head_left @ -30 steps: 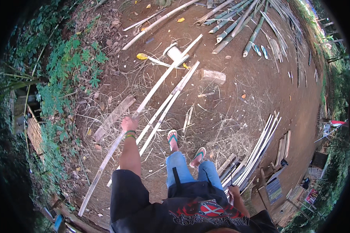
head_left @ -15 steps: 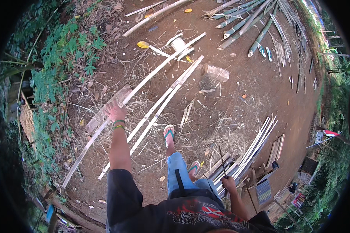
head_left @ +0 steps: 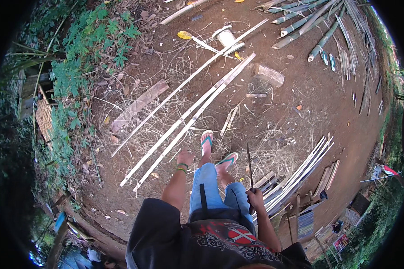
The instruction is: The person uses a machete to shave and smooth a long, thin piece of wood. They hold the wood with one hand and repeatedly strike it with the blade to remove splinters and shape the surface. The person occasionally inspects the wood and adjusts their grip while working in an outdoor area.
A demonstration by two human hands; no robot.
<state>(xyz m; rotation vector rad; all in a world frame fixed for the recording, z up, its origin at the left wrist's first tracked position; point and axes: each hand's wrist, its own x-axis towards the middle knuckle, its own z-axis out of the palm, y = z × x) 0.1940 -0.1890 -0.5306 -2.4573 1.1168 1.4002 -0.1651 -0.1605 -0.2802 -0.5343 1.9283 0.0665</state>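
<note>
Noting the main change first: our left hand (head_left: 185, 158) is no longer pressing on the long strip (head_left: 217, 57); it is hanging back near our knees, above the ground (head_left: 341, 127). Its fingers are looking partly curled, but we are not managing to tell how far open they are; nothing is showing in them. Our right hand (head_left: 255, 200) is still closing its fingers around the handle of a long blade (head_left: 250, 163), which is pointing up and away from us.

The long strip is now lying loose, slanting from near the ground's leafy left edge toward its far edge. It is sitting farther from us than half a second ago: its near end is lying higher up, and its far end is reaching further past the pale spool (head_left: 224, 37). It is also looking thinner, maybe turned on edge. It is no longer crossing the flat board (head_left: 140, 106), which is now showing whole just to its left. We are judging that handling of this strip is pausing, with the left hand free and the blade staying ready.

Two paler strips (head_left: 179, 122) are lying side by side between the long strip and our left hand, not touching the hand. A wood block (head_left: 268, 75) is sitting beyond our feet, toward the far edge. A bundle of strips (head_left: 300, 169) is lying right of the blade, and green poles (head_left: 324, 44) are fanning out at the far right corner.
</note>
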